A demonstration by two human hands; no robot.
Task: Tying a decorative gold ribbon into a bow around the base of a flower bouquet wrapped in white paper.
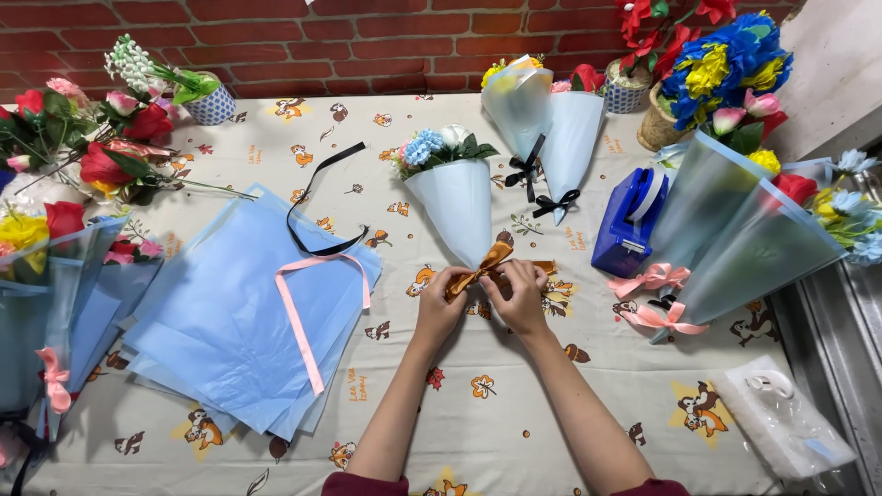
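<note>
The knot of the orange ribbon (487,264) is hidden between the fingers; left hand (441,303) and right hand (519,296) both pinch it at the tip of the pale blue bouquet cone (457,207) on the bench (514,404).

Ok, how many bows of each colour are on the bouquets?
Pink bows: 3
Black bows: 2
Orange bow: 1
Total: 6
</note>
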